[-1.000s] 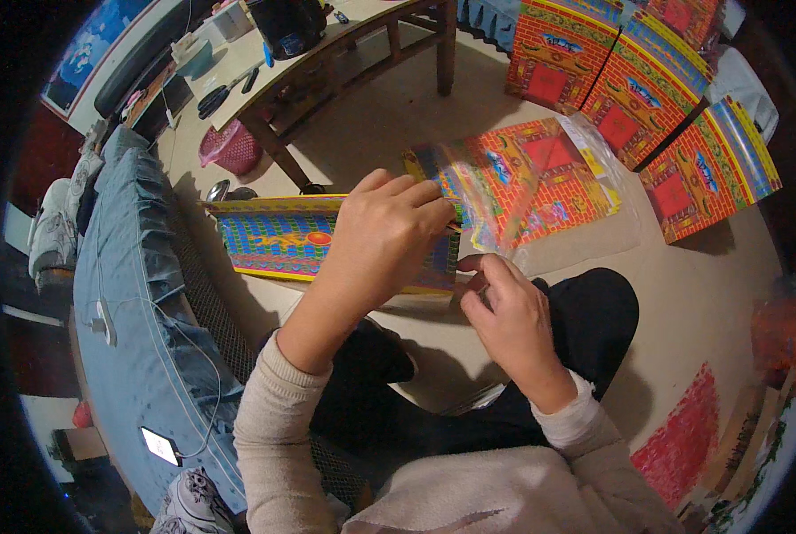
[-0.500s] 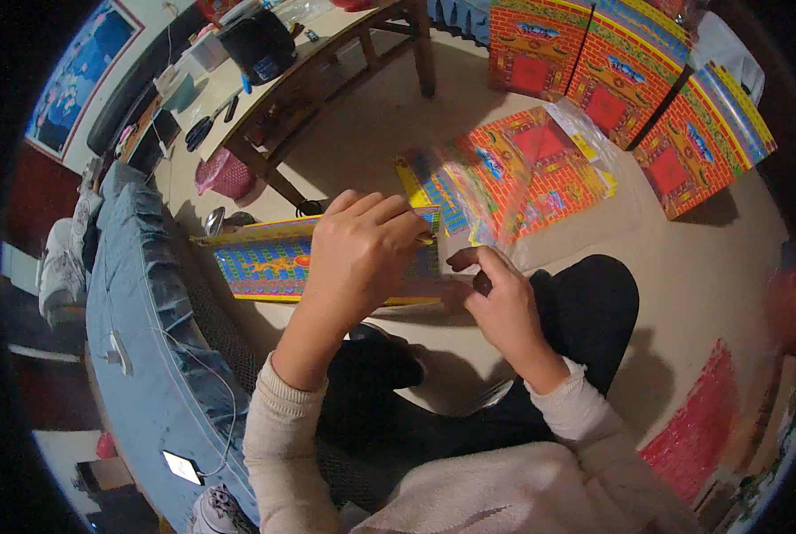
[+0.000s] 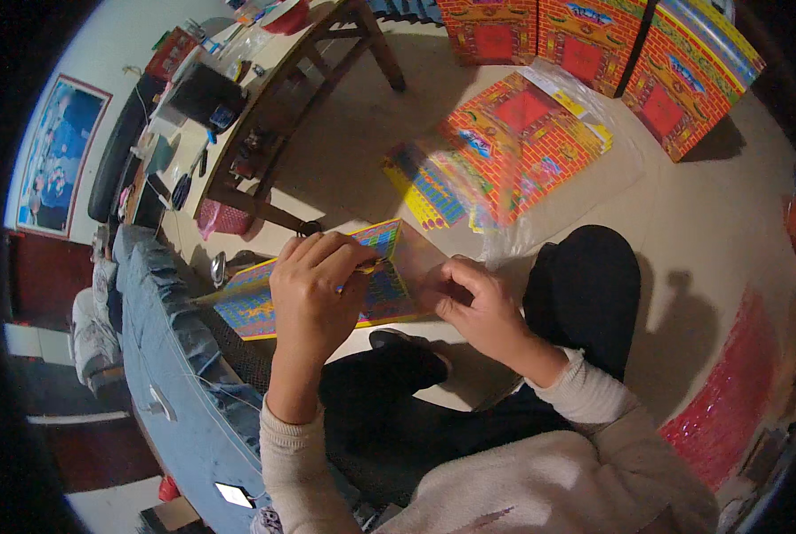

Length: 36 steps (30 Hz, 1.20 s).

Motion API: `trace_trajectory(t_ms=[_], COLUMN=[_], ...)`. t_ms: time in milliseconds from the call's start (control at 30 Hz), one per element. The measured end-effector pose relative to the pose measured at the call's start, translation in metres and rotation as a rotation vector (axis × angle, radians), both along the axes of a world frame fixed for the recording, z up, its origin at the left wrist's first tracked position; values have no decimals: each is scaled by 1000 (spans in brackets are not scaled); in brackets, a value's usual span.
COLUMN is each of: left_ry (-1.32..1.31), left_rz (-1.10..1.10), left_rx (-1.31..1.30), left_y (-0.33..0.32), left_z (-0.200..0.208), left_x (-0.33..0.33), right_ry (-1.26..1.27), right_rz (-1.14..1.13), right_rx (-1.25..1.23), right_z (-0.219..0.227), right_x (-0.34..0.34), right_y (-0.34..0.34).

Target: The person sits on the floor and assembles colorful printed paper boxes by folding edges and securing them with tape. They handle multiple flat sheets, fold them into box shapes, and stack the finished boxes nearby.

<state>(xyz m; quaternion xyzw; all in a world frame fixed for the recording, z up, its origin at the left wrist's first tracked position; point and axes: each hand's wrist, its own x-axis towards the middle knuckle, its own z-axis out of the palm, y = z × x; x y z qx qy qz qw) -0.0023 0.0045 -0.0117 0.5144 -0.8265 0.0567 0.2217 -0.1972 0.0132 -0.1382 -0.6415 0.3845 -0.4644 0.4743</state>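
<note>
the left hand has its grip pinched together on the upper edge of a flat, brightly printed paper sheet, blue and yellow with a patterned border, held over the lap. the right hand has its grip closed on a clear plastic sleeve at the sheet's right end; the thumb lies over the film and the fingers curl beneath. the sheet's left end reaches out beyond the left grip, towards a bed with a blue cover.

ahead of both grips, on the floor, lies a stack of similar red and orange printed sheets, partly in a clear bag. beyond them stand folded paper boxes printed like red brick houses. a wooden worktop crowded with small items stands well off to the upper left of the left grip.

judging from the hold, the thin paper could crease or tear at the pinch if the two grips pull against each other. the slick film may also slip from the right grip, and the unsupported left end could sag and bend.
</note>
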Motion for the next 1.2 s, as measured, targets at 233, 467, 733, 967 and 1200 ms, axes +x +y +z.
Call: trace_trajectory(t_ms=[233,467,733,967,1200], left_ry=[35,41,-86,-64,-71], left_rz=[58,153,160,234,264], left_rx=[37,109,75,116,131], left_y=[-4,2,2,2,11], left_z=[-7,-5,-2,-1,2], left_x=[-8,-11,0,-9,3], right_ry=[36,151,502,113,154], right_rz=[-319,-660,-427,-452,-318], right_rx=[-311,617,508,944,853], right_z=[52,-190,-367,-411,-400], right_x=[-123,-292,-310,-300,-288], right_y=[-16,-63,-32,-60,-40])
